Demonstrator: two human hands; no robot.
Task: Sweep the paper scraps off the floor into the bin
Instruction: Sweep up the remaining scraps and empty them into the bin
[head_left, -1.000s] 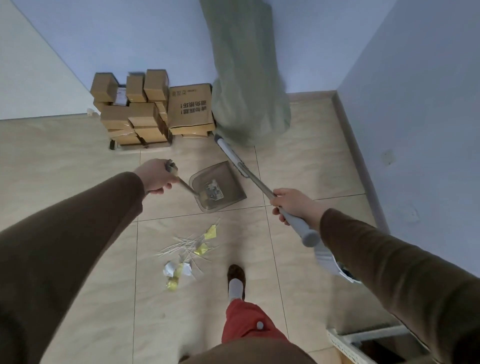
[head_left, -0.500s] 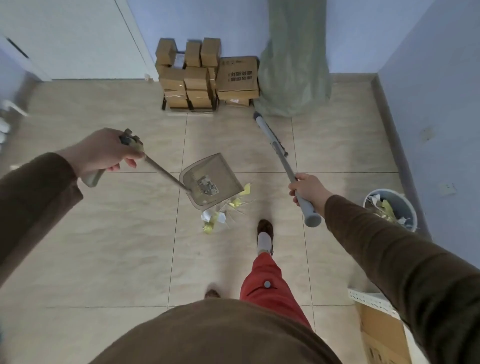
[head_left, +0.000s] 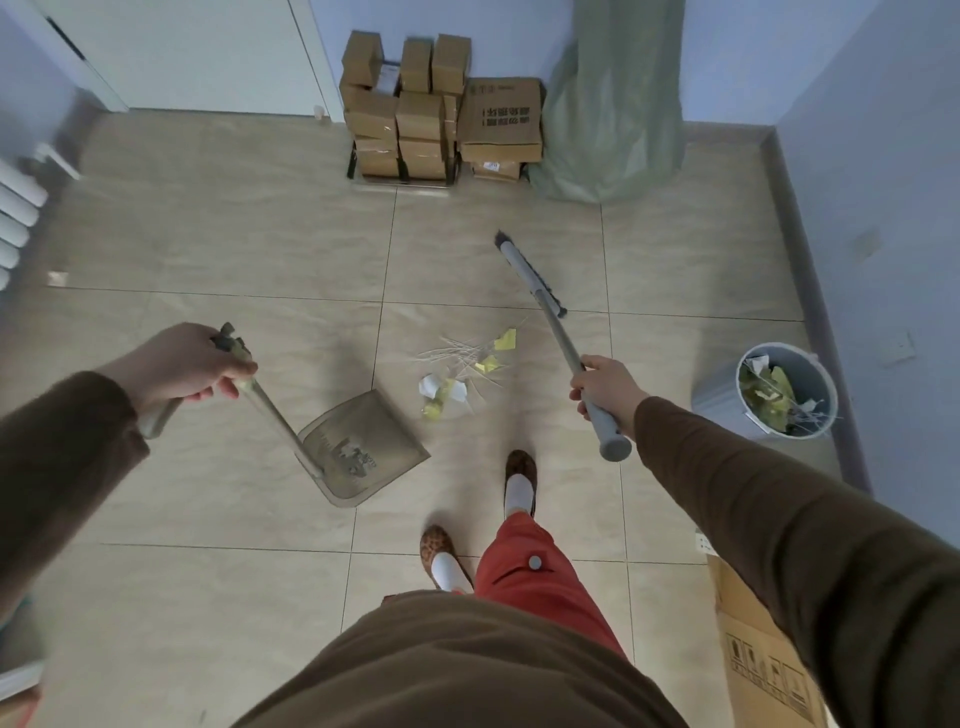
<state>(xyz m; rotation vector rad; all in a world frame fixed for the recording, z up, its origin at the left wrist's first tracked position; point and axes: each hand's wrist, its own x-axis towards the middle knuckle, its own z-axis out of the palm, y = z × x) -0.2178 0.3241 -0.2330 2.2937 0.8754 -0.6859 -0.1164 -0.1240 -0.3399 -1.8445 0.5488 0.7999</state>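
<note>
While my left hand (head_left: 182, 364) grips the dustpan (head_left: 363, 447) handle and my right hand (head_left: 605, 389) the broom (head_left: 530, 273), the paper scraps (head_left: 462, 371) at frame centre look featherlight, likely to scatter.

I see the paper scraps (head_left: 464, 370) on the floor (head_left: 218, 249) ahead of my feet, the dustpan (head_left: 363, 449) just left of them, the broom (head_left: 540, 296) to their right, the bin (head_left: 784, 389) farther right by the wall, stacked boxes (head_left: 441, 114) behind
</note>
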